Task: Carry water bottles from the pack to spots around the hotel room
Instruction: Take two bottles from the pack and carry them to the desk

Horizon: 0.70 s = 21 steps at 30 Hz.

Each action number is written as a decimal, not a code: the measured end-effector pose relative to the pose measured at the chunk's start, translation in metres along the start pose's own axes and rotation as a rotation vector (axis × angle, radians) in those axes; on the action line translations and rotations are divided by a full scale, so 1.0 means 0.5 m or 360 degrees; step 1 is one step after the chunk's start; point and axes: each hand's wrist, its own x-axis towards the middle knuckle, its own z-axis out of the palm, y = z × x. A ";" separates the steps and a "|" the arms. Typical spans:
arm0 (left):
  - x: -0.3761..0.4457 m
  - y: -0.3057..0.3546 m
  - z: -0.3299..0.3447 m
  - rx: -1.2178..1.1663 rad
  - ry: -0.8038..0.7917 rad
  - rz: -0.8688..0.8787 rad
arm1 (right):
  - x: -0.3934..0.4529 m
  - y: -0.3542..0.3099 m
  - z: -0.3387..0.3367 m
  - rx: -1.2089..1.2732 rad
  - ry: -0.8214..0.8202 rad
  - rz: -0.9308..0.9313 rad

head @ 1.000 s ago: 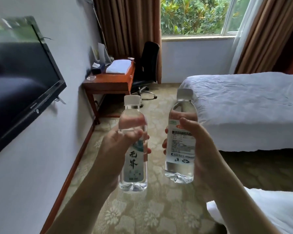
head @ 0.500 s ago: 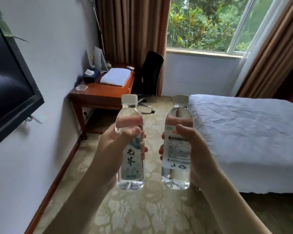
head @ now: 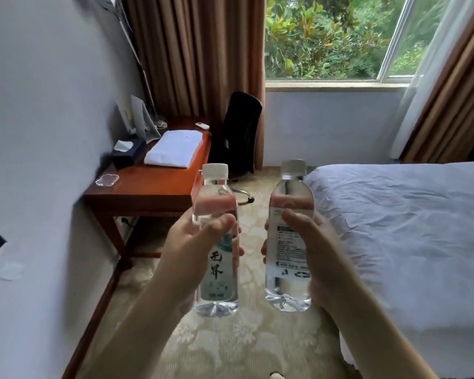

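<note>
Two clear plastic water bottles are mid-carry, upright: left hand (head: 192, 242) grips one (head: 216, 242), right hand (head: 320, 250) the other (head: 289, 242). Next, I judge: stand one on the reddish wooden counter's (head: 148, 192) near edge.

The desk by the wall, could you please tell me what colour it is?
The desk is reddish-brown wood, seen in the head view.

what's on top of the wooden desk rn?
On the desk: a folded white towel, a dark tissue box, a clear glass dish, a small white item and upright cards by the wall. The left-hand bottle covers the desk's near right corner.
</note>
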 end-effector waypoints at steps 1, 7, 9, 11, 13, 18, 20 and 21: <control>0.045 -0.006 0.007 0.0010 0.0021 0.0016 | 0.052 0.004 -0.015 0.0008 -0.0027 0.0011; 0.282 -0.003 0.014 -0.0006 0.0264 0.0111 | 0.350 0.001 -0.051 -0.0027 -0.0247 0.0110; 0.342 0.003 -0.002 -0.0035 0.0363 0.0132 | 0.439 -0.001 -0.041 -0.0041 -0.0326 0.0128; 0.395 0.007 -0.025 -0.0049 0.0461 0.0145 | 0.520 0.003 -0.023 -0.0005 -0.0396 0.0156; 0.452 0.004 -0.055 -0.0032 0.0540 0.0159 | 0.599 0.018 -0.003 0.0013 -0.0447 0.0203; 0.616 -0.021 -0.158 -0.0067 0.0645 0.0190 | 0.801 0.077 0.063 -0.0059 -0.0530 0.0211; 0.694 -0.037 -0.206 -0.0139 0.0630 0.0165 | 0.879 0.101 0.090 -0.0107 -0.0550 0.0202; 0.738 -0.043 -0.230 -0.0166 0.0622 0.0168 | 0.921 0.108 0.103 -0.0099 -0.0560 0.0205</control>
